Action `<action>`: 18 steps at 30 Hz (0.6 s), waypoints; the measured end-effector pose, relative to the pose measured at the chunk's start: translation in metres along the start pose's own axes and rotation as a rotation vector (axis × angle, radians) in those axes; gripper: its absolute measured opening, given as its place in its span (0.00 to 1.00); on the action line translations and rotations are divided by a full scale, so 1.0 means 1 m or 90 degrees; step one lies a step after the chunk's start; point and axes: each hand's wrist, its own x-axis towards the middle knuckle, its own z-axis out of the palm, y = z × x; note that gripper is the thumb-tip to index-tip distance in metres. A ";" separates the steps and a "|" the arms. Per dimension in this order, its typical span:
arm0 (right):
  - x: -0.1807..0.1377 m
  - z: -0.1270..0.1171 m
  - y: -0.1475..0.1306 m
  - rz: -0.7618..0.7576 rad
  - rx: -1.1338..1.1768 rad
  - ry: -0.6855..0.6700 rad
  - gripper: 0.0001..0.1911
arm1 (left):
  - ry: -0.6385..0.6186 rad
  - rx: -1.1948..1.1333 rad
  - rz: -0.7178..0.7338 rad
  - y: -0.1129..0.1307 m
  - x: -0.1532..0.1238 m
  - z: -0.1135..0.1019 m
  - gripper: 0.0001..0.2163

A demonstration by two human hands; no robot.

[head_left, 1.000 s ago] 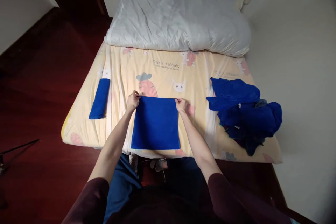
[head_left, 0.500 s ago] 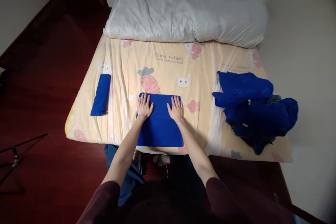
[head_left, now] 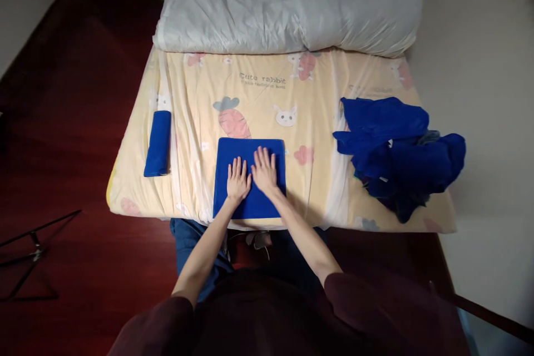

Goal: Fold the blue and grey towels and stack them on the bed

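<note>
1. A person stands at the near edge of a bed (head_left: 317, 122) covered by a pale yellow sheet printed with carrots and rabbits.
2. A folded blue cloth (head_left: 233, 153) lies flat as a neat rectangle at the middle of the bed's near edge.
3. The left hand (head_left: 238, 181) rests palm down on the cloth, fingers spread, gripping nothing.
4. The right hand (head_left: 264, 169) lies flat just beside it, fingers also spread, pressing on the cloth.
5. A rolled blue cloth (head_left: 158, 143) lies near the bed's left edge.
6. A loose heap of blue cloths (head_left: 396, 153) sits by the right edge.
7. A white duvet (head_left: 287, 3) is bunched along the far edge.
</note>
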 end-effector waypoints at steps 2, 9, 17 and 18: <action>-0.037 0.008 -0.025 -0.062 0.037 -0.042 0.30 | -0.011 -0.010 0.016 0.008 -0.041 0.000 0.28; -0.105 0.015 -0.038 0.010 0.065 0.008 0.30 | 0.043 -0.021 -0.028 -0.018 -0.128 -0.022 0.27; -0.142 0.006 0.008 0.089 0.080 0.115 0.31 | 0.069 -0.051 -0.067 -0.058 -0.162 -0.038 0.28; -0.151 0.006 0.015 0.098 0.082 0.124 0.31 | 0.065 -0.059 -0.060 -0.062 -0.168 -0.039 0.27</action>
